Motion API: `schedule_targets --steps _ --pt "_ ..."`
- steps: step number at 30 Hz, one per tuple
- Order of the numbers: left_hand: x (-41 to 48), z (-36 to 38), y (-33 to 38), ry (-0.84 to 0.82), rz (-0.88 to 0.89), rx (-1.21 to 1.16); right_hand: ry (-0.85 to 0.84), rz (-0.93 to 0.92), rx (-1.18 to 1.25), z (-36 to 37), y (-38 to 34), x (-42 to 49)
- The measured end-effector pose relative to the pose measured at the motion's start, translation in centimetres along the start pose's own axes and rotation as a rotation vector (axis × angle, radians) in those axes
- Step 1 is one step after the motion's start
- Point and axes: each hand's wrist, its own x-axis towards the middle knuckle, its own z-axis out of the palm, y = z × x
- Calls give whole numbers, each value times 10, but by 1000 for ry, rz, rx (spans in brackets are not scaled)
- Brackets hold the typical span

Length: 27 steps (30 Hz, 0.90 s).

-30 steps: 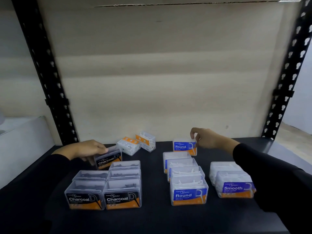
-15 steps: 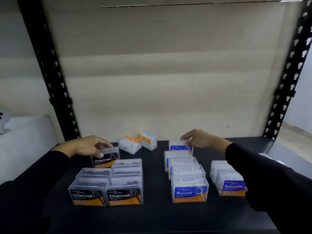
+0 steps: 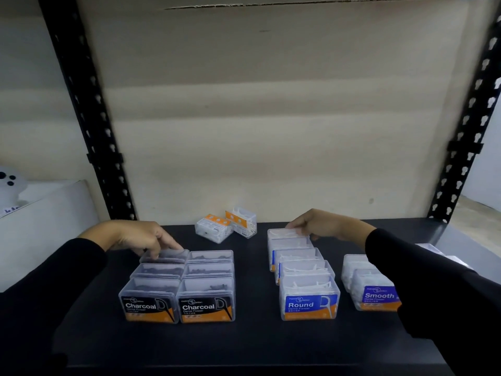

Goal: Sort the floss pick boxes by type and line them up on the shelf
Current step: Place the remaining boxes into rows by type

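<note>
**On the dark shelf, both hands at the back of the rows**

Across the head view, your black shelf board [image 3: 252, 346] runs between two black perforated uprights [image 3: 89, 126], with a beige cardboard backing [image 3: 257, 118] behind and a white box [image 3: 46, 221] to the left outside the frame.

Your left hand [image 3: 141, 237] reaches to the rearmost Charcoal box [image 3: 165, 257], fingertips [image 3: 173, 244] resting on its lid, fingers loosely curled; whether it grips, you cannot tell. That box sits behind two Charcoal rows [image 3: 179, 299].

Your right hand [image 3: 322, 223] lies on the rearmost Round box [image 3: 284, 234], fingers bent over its far edge, at the back of the Round row [image 3: 306, 289].

Smooth boxes [image 3: 371, 289] stand to the right, partly under your sleeve [image 3: 433, 294]. Two unsorted boxes [image 3: 226, 226] lie tilted at the back, touching each other.
</note>
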Motion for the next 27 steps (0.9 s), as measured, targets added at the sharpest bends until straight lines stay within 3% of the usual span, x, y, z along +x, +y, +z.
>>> schedule_targets --steps 7,11,15,21,27 --pt "-1 4 11 31 -8 -23 -21 -4 -46 -5 -1 6" --pt "24 -2 19 352 130 -18 178 -151 -196 -6 -24 18" --pt "60 -4 36 550 192 235 260 -214 -331 8 -52 43" --pt "110 -3 51 440 89 614 134 -155 -545 37 -75 82" --pt "123 3 53 360 93 493 165 -125 -454 42 -69 91"
